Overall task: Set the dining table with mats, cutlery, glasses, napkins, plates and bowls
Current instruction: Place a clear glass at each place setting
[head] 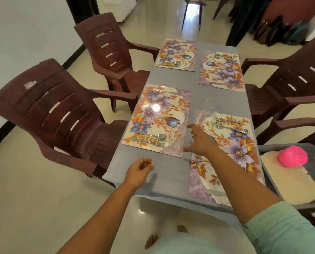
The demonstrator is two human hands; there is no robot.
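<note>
Right hand (198, 139) at a clear drinking glass (178, 138), near-left floral placemat (157, 118) corner.
Right fingers (190, 127) spread wide, thumb and forefinger either side of the glass; glass is nearly invisible against the mat, so can't tell if there's contact. Left hand (139, 169) loosely curled, holding nothing, hovering over the grey-clothed bench (169, 178). Second clear glass (209, 111) stands at the far corner of the near-right floral placemat (241, 149), also hard to resolve. Fork and spoon (153, 139) on the near-left mat; far cutlery blurred. Pink round object (292, 156) in a grey tray (274, 200), right, cut off by frame edge. Maroon plastic chairs (48, 110) surround. No readable text anywhere.
</note>
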